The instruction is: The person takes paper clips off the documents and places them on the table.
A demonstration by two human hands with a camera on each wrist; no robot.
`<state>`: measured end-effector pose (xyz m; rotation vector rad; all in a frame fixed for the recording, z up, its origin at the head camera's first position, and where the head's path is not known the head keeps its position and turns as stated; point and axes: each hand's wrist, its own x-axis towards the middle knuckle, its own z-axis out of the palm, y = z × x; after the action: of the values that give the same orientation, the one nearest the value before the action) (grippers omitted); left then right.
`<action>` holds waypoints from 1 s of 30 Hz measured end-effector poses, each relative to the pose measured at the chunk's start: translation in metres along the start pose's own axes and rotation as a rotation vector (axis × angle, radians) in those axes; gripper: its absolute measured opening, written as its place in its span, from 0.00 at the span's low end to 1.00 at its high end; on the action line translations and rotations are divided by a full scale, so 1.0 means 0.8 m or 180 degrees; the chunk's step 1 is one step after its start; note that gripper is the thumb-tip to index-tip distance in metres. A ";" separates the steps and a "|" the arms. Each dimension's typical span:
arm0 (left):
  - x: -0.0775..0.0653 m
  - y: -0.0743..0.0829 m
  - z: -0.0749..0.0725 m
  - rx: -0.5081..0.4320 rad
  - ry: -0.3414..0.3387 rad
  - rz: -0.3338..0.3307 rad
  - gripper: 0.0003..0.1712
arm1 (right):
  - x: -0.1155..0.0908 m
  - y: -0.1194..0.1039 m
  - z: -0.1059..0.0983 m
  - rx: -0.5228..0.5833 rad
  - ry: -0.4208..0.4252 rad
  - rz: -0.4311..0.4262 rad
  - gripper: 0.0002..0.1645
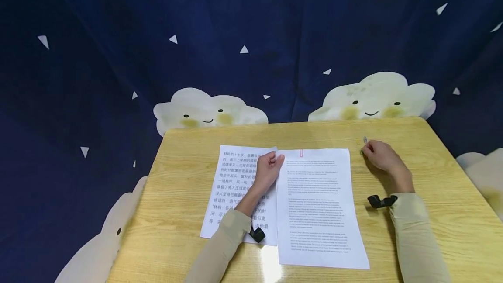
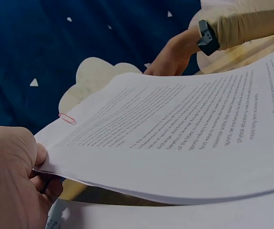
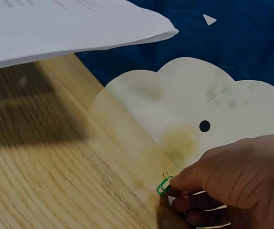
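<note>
My left hand (image 1: 268,168) pinches the upper left corner of a stack of printed English sheets (image 1: 318,213), thumb on top and fingers beneath. In the left wrist view that corner is lifted off the surface. A pink paper clip (image 2: 67,119) sits on the stack's top edge. To the right of the sheets, my right hand (image 1: 380,156) pinches a green paper clip (image 3: 163,186) between thumb and fingertips, close to the tabletop. Just beyond it lies a yellow paper clip (image 3: 165,174). A blue-grey paper clip (image 1: 365,139) lies behind the right fingertips.
A sheet with large Chinese print (image 1: 220,187) lies on the wooden table (image 1: 173,213) at left, partly under my left forearm. Behind the table hangs a dark blue curtain (image 1: 220,21) with white clouds and triangles. Dark wrist cameras (image 1: 382,201) sit on both sleeves.
</note>
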<state>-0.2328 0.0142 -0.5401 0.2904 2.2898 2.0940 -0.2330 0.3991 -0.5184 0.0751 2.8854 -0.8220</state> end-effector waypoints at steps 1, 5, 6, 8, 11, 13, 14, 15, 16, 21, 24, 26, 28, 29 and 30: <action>0.000 0.000 0.000 0.0004 0.0007 -0.0001 0.16 | 0.000 0.001 0.000 -0.0001 0.0019 0.0016 0.18; 0.001 0.001 0.001 -0.0003 0.0016 -0.0010 0.14 | 0.001 0.003 0.001 0.0035 0.0123 0.0016 0.15; 0.001 0.001 0.001 -0.0006 0.0012 -0.0015 0.14 | 0.002 0.003 0.002 0.0046 0.0148 0.0008 0.15; 0.001 0.001 0.001 -0.0012 0.0004 -0.0034 0.14 | 0.004 0.005 0.003 0.0068 0.0194 -0.0003 0.13; 0.000 0.001 0.002 -0.0009 0.0001 -0.0083 0.14 | 0.006 0.006 0.005 0.0092 0.0231 -0.0001 0.12; 0.000 0.001 0.002 0.0005 0.0002 -0.0115 0.14 | 0.006 0.006 0.005 0.0120 0.0227 0.0012 0.12; 0.000 0.001 0.002 0.0005 0.0003 -0.0121 0.14 | 0.005 0.006 0.005 0.0137 0.0216 0.0018 0.13; 0.000 0.001 0.002 0.0011 0.0003 -0.0117 0.14 | 0.005 0.006 0.004 0.0148 0.0212 0.0019 0.14; 0.000 0.000 0.002 0.0002 0.0003 -0.0107 0.14 | 0.004 0.006 0.004 0.0155 0.0206 0.0007 0.15; -0.005 -0.003 0.002 -0.0090 0.0033 -0.0110 0.12 | -0.007 -0.006 -0.003 0.0142 0.0354 -0.0222 0.23; -0.008 -0.003 0.002 -0.0090 -0.0018 -0.0109 0.13 | -0.018 -0.031 -0.010 0.0258 0.0652 -0.0442 0.24; -0.006 -0.002 0.002 -0.0087 -0.0042 -0.0064 0.13 | -0.020 -0.057 -0.012 0.0356 0.0799 -0.0686 0.25; -0.002 -0.001 0.001 -0.0062 -0.0046 -0.0002 0.15 | -0.018 -0.084 -0.008 0.0461 0.0819 -0.0905 0.25; 0.000 -0.001 0.000 -0.0048 -0.0034 0.0020 0.16 | -0.015 -0.097 -0.004 0.0474 0.0783 -0.1021 0.25; 0.002 -0.001 0.000 -0.0064 -0.0030 0.0014 0.16 | -0.013 -0.107 0.003 0.0484 0.0741 -0.1140 0.24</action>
<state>-0.2342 0.0140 -0.5411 0.3041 2.2638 2.1118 -0.2301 0.3249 -0.4739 -0.3645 3.0958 -1.1631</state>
